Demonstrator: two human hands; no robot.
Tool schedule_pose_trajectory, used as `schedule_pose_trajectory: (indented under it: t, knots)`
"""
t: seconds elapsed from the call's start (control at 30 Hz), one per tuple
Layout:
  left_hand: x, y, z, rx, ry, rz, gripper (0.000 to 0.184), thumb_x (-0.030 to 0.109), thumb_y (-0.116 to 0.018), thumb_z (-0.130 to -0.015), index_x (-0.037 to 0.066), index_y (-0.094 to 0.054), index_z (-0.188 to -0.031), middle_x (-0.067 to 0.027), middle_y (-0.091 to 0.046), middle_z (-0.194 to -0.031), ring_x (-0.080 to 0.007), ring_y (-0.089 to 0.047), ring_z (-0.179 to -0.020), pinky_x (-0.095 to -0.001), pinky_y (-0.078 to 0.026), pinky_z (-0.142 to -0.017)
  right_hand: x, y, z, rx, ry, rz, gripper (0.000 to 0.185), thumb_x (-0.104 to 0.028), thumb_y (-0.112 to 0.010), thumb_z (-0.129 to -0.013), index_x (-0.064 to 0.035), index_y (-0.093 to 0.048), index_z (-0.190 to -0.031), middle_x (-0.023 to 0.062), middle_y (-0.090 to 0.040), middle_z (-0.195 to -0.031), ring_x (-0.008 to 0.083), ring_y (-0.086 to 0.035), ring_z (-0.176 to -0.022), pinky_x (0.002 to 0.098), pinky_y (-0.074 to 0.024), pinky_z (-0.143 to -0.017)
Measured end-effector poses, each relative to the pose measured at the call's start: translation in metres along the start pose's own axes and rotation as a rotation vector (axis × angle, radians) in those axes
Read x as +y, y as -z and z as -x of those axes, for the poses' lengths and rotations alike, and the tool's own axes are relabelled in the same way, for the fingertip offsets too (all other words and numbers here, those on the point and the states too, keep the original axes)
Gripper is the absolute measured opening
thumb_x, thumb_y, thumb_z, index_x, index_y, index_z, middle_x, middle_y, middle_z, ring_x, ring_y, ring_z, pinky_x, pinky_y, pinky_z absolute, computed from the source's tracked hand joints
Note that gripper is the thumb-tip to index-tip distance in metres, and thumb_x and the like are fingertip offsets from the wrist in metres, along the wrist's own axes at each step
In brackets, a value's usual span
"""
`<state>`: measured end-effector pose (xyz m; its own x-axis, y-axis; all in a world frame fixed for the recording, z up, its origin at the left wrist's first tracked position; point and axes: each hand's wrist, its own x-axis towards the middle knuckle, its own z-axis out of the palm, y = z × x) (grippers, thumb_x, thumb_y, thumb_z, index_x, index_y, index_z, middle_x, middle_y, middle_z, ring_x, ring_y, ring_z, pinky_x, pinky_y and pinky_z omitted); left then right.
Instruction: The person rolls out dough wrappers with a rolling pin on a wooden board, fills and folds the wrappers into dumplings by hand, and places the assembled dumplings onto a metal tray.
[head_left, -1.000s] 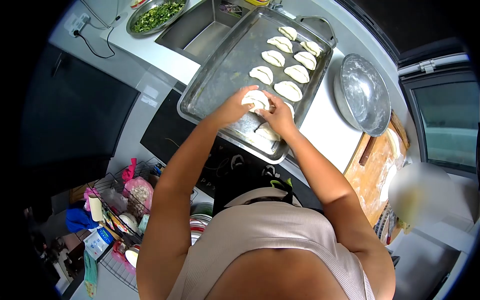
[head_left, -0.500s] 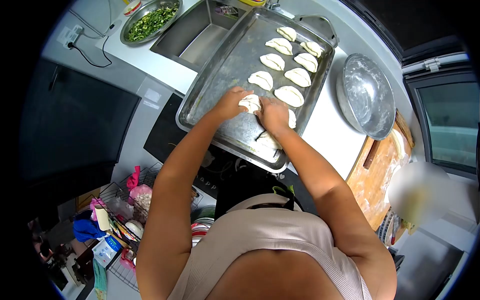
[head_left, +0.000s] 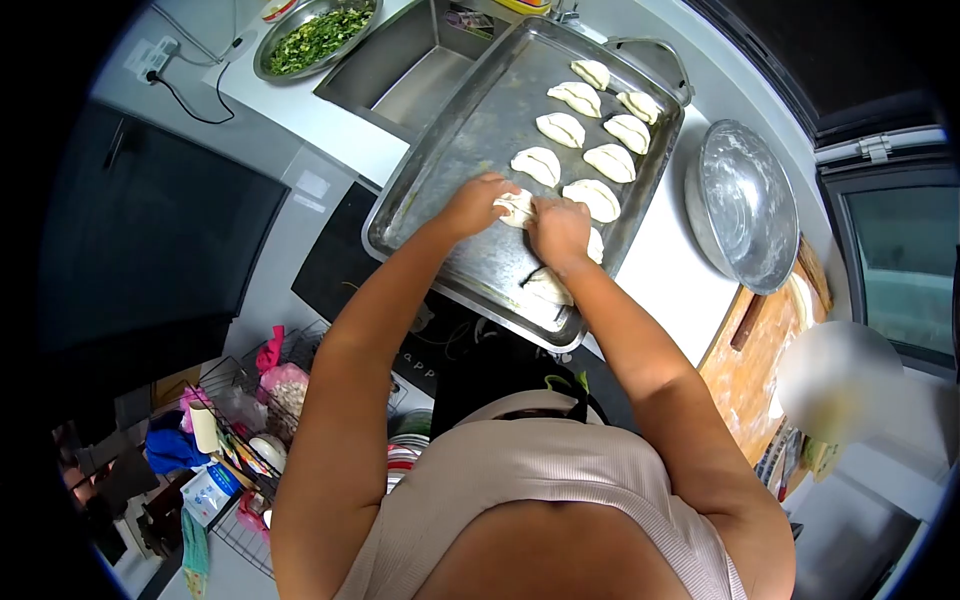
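Observation:
A white, crescent-shaped dumpling [head_left: 514,209] lies on the large metal tray [head_left: 440,165]. My left hand [head_left: 477,207] grips its left end with closed fingers. At its right end my right hand [head_left: 560,232] presses the dough edge, fingers bent together. Several more folded dumplings [head_left: 592,200] lie in two rough rows toward the tray's far right corner. One dumpling [head_left: 549,286] sits below my right wrist, and another [head_left: 595,245] is partly hidden behind that hand.
A floury metal bowl [head_left: 742,205] stands right of the tray, beside a floured wooden board [head_left: 735,395]. Behind on the left are a sink [head_left: 400,85] and a bowl of chopped greens [head_left: 318,42]. A wire rack [head_left: 235,530] with packets stands lower left.
The whole view has shifted slightly, so everything appears a little right and lower. Both hands stay on the same dumpling, with small finger movements.

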<state>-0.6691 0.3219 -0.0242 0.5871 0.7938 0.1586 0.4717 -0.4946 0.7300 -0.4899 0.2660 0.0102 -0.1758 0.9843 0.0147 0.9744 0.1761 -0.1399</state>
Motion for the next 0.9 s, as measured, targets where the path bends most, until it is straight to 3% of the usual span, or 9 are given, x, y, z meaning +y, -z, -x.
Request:
schedule_pose_trajectory:
  t: [0.23, 0.3, 0.43, 0.53, 0.57, 0.63, 0.7, 0.8, 0.9]
  knots:
    - [-0.001, -0.009, 0.007, 0.065, 0.012, 0.004, 0.039, 0.005, -0.071, -0.073, 0.009, -0.061, -0.112, -0.0112, -0.060, -0.104, -0.0288, -0.059, -0.096, -0.0351, -0.049, -0.082, 0.000, 0.003, 0.004, -0.017, 0.002, 0.039, 0.032, -0.022, -0.069, -0.075, -0.0111, -0.066, -0.104, 0.0075, -0.068, -0.091, 0.0259, -0.062, -0.088, 0.0416, -0.0431, -0.079]
    - [-0.001, -0.011, 0.010, 0.107, -0.018, -0.101, 0.035, 0.007, -0.069, -0.076, 0.008, -0.062, -0.110, -0.0119, -0.060, -0.104, -0.0291, -0.060, -0.096, -0.0343, -0.049, -0.082, 0.008, 0.009, 0.006, 0.075, 0.080, -0.065, 0.023, -0.023, -0.066, -0.076, -0.0090, -0.064, -0.095, 0.0094, -0.067, -0.087, 0.0274, -0.062, -0.086, 0.0426, -0.0433, -0.077]
    - [0.020, 0.016, 0.026, 0.305, 0.181, -0.031, 0.013, 0.015, -0.061, -0.083, 0.007, -0.060, -0.093, -0.0154, -0.061, -0.089, -0.0336, -0.060, -0.086, -0.0416, -0.047, -0.075, 0.036, 0.050, 0.024, 0.273, 0.124, -0.367, 0.012, -0.016, -0.067, -0.076, -0.0053, -0.063, -0.075, 0.0132, -0.063, -0.073, 0.0332, -0.061, -0.074, 0.0429, -0.0481, -0.066]
    - [0.027, 0.027, 0.042, 0.282, 0.215, -0.336, 0.019, 0.019, -0.051, -0.089, 0.005, -0.054, -0.077, -0.0169, -0.060, -0.080, -0.0367, -0.058, -0.079, -0.0475, -0.043, -0.069, 0.073, 0.072, 0.057, 0.242, 0.074, -0.409, 0.010, -0.014, -0.064, -0.079, -0.0049, -0.062, -0.073, 0.0153, -0.063, -0.074, 0.0360, -0.061, -0.074, 0.0440, -0.0483, -0.067]
    - [0.050, 0.033, 0.043, 0.265, 0.245, -0.362, 0.024, 0.019, -0.046, -0.092, 0.004, -0.058, -0.078, -0.0169, -0.061, -0.079, -0.0374, -0.058, -0.078, -0.0474, -0.044, -0.068, 0.080, 0.080, 0.075, 0.264, 0.020, -0.467, 0.009, -0.012, -0.063, -0.079, -0.0042, -0.062, -0.075, 0.0169, -0.062, -0.075, 0.0377, -0.060, -0.074, 0.0453, -0.0483, -0.069]
    - [0.007, 0.023, 0.069, 0.411, 0.147, -0.229, 0.029, 0.020, -0.047, -0.092, 0.000, -0.068, -0.095, -0.0189, -0.067, -0.091, -0.0360, -0.063, -0.085, -0.0446, -0.049, -0.076, 0.091, 0.068, 0.101, 0.335, 0.035, -0.495, 0.012, -0.013, -0.060, -0.084, -0.0034, -0.062, -0.078, 0.0178, -0.063, -0.079, 0.0373, -0.061, -0.076, 0.0456, -0.0487, -0.071]
    - [0.007, 0.020, 0.074, 0.516, 0.173, -0.152, 0.028, 0.016, -0.049, -0.091, -0.002, -0.068, -0.100, -0.0187, -0.068, -0.100, -0.0315, -0.066, -0.092, -0.0389, -0.050, -0.082, 0.100, 0.092, 0.129, 0.228, -0.116, -0.543, 0.015, -0.016, -0.057, -0.088, -0.0025, -0.062, -0.084, 0.0192, -0.064, -0.080, 0.0377, -0.061, -0.077, 0.0452, -0.0484, -0.071]
    - [0.058, 0.015, 0.067, 0.597, 0.191, -0.055, 0.022, 0.013, -0.052, -0.090, -0.003, -0.065, -0.090, -0.0083, -0.060, -0.071, -0.0192, -0.057, -0.066, -0.0310, -0.047, -0.065, 0.125, 0.112, 0.176, 0.118, -0.361, -0.672, 0.024, -0.023, -0.055, -0.091, -0.0013, -0.061, -0.084, 0.0181, -0.063, -0.077, 0.0343, -0.060, -0.073, 0.0421, -0.0482, -0.070]
    - [0.109, -0.021, 0.043, 0.578, 0.244, 0.256, 0.019, 0.012, -0.050, -0.089, -0.002, -0.062, -0.084, -0.0006, -0.049, -0.064, -0.0114, -0.046, -0.060, -0.0274, -0.039, -0.055, 0.170, 0.113, 0.220, 0.227, -0.695, -0.908, 0.034, -0.032, -0.055, -0.093, -0.0006, -0.061, -0.081, 0.0143, -0.063, -0.072, 0.0265, -0.058, -0.067, 0.0385, -0.0474, -0.067]
